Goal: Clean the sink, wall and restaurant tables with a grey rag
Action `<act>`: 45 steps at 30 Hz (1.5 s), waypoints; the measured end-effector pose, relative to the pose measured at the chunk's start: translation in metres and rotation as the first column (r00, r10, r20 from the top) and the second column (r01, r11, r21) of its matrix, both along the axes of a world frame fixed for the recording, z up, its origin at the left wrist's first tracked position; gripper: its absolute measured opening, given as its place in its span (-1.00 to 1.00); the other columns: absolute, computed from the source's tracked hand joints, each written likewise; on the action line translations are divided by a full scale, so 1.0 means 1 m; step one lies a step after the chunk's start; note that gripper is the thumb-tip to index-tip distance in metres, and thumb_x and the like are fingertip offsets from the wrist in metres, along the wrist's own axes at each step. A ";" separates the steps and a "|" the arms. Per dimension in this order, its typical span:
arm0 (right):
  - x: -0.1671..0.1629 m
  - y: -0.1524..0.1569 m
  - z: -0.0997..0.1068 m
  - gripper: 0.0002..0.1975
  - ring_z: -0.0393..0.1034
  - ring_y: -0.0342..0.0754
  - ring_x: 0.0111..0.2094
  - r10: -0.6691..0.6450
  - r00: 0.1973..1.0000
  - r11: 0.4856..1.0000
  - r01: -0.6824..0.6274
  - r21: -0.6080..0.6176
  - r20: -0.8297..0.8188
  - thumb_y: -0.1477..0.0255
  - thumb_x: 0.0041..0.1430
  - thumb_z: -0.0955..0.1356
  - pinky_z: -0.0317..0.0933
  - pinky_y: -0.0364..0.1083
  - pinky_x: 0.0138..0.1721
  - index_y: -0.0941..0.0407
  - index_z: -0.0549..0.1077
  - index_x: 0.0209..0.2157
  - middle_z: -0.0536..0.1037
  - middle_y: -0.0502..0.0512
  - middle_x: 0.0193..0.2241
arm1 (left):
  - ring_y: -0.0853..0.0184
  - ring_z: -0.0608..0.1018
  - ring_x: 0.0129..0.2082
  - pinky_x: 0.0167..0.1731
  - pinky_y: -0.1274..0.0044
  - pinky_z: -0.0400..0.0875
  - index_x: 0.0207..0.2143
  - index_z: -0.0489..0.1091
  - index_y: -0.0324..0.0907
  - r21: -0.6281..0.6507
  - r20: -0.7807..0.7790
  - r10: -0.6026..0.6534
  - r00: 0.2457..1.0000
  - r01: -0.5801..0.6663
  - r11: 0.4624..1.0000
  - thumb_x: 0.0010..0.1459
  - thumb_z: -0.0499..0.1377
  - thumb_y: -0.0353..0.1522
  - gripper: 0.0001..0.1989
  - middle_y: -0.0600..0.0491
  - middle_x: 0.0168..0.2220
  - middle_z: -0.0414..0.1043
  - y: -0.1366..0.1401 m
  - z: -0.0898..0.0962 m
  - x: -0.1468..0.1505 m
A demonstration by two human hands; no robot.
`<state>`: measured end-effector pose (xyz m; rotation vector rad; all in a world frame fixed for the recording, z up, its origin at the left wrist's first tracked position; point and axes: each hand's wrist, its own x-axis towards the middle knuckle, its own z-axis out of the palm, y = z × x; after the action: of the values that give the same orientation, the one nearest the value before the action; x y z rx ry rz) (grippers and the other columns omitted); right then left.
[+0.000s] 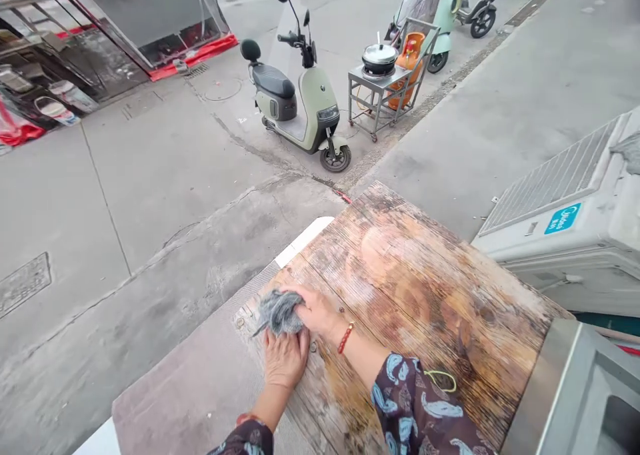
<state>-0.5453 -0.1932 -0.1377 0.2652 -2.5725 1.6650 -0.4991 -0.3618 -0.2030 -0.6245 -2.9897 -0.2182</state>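
The right grip (pixel 320 314) is closed on a crumpled grey cloth (pixel 280 312), which bunches out just beyond its fingers and covers most of their tips. Nearer the wearer, the left grip (pixel 286 360) meets the cloth's lower edge; its fingertips vanish beneath, so whether they clasp it or merely press cannot be told. Both lie at the left side of the wood-patterned bench (pixel 400 275), whose near part is hidden by the right sleeve (pixel 425 408) and cut off by the frame. A yellow-green loop (pixel 443 380) shows behind that sleeve, its lower part covered. Right of the grips, a grey metal object (pixel 585 388) is cropped, its kind unclear. Far beyond them stands a scooter (pixel 305 108).
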 end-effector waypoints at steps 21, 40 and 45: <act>0.160 0.008 -0.001 -0.43 0.37 0.06 0.09 -0.046 0.991 0.987 0.025 0.161 0.124 0.65 0.10 0.23 0.28 0.11 0.15 -0.03 0.44 0.11 0.52 0.11 0.05 | 0.02 0.10 0.40 0.34 0.09 -0.04 0.38 0.07 -0.20 0.111 0.219 0.045 0.975 -0.071 0.991 0.31 -0.06 -0.28 -0.39 -0.17 0.41 0.09 0.009 0.010 0.006; 0.144 -0.124 -0.017 -0.41 -0.01 0.07 0.37 0.088 0.982 0.882 -0.155 0.444 0.168 0.71 0.18 0.24 -0.02 0.24 0.33 -0.12 0.46 0.13 0.32 0.01 0.30 | 0.17 0.60 -0.08 0.05 0.21 0.45 0.18 0.28 -0.22 0.603 0.618 0.263 0.741 -0.662 0.445 0.32 -0.11 -0.04 -0.42 -0.23 0.10 0.42 -0.156 0.059 0.087; 0.251 -0.100 -0.019 -0.48 0.06 0.08 0.33 0.017 0.988 0.888 -0.085 0.453 0.152 0.70 0.19 0.26 0.04 0.24 0.30 -0.15 0.55 -0.02 0.39 -0.07 0.24 | 0.13 0.65 -0.17 -0.02 0.15 0.50 0.09 0.37 -0.19 0.507 0.717 0.132 0.685 -0.642 0.576 0.21 -0.04 0.11 -0.33 -0.17 -0.02 0.51 -0.188 0.049 0.132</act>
<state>-0.2947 -0.2929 -0.1571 0.2427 -3.0693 1.0942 -0.3672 -0.5502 -0.1538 0.3496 -2.9960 -1.7933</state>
